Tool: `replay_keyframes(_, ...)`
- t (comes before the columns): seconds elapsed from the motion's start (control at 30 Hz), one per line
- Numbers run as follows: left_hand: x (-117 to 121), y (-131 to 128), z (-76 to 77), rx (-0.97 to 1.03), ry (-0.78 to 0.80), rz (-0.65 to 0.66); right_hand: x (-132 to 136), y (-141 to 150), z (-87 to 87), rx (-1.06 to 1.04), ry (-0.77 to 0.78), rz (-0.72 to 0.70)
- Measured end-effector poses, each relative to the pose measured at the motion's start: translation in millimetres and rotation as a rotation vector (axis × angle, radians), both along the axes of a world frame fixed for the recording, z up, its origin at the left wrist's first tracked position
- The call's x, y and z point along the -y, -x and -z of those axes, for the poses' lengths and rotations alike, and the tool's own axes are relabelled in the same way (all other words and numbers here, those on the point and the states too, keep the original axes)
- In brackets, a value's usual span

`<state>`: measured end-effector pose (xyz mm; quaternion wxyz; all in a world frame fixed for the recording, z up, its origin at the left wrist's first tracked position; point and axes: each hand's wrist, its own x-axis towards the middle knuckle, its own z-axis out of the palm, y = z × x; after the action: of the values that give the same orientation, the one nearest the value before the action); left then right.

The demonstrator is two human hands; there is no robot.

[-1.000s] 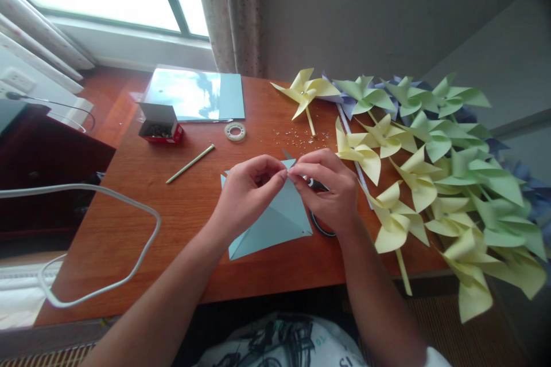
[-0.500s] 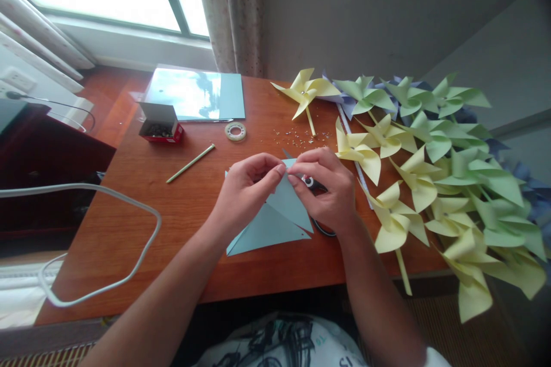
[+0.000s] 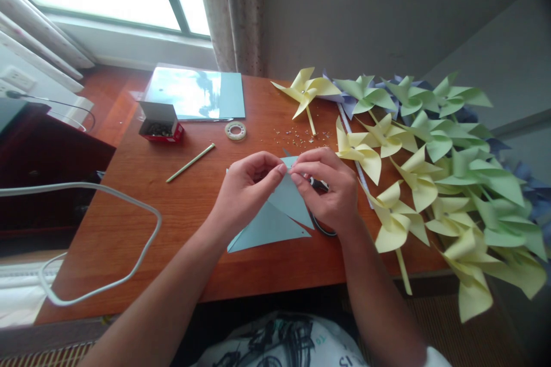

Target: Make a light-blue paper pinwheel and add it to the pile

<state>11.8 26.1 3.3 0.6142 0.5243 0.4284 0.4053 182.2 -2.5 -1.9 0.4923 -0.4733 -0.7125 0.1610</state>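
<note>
A light blue paper square (image 3: 271, 229), cut in from its corners, lies on the table below my hands. Thumb and fingers of my left hand (image 3: 258, 180) are pinched together, and my right hand (image 3: 325, 183) pinches right beside them, tips nearly touching. Whatever they hold is very small; only a pale speck shows between the fingertips. Partly hidden under my right hand are scissors (image 3: 321, 226) with dark handles. A tiny hole shows near one point of the paper.
Several yellow pinwheels (image 3: 391, 215) and green pinwheels (image 3: 434, 135) crowd the right side. Left of my hands are a pale green stick (image 3: 189, 163), a tape roll (image 3: 235, 131) and a red box (image 3: 161, 132) of small fasteners. A packet of blue paper (image 3: 232, 94) lies behind.
My right hand has shifted very slightly to the right, its fingertips still close to the left ones. The blue paper and everything else stay in place.
</note>
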Motion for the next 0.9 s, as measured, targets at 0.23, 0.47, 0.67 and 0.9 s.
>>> replay_keyframes(0.23,0.7,-1.3,-1.4,-0.002,0.014,-0.007,1.4,1.2,3.3,-0.254,0.263,0.071)
replay_keyframes(0.47,1.1,-2.2,-2.0,0.021,0.020,0.012,-0.2,2.6,3.4,-0.330,0.393,0.008)
replay_keyframes(0.67,1.1,-2.3,-2.8,0.022,0.023,0.027,0.3,2.6,3.2,-0.312,0.385,0.011)
replay_keyframes(0.9,1.4,-0.8,-0.2,-0.009,0.009,0.080,0.5,2.0,5.0,-0.310,0.372,0.038)
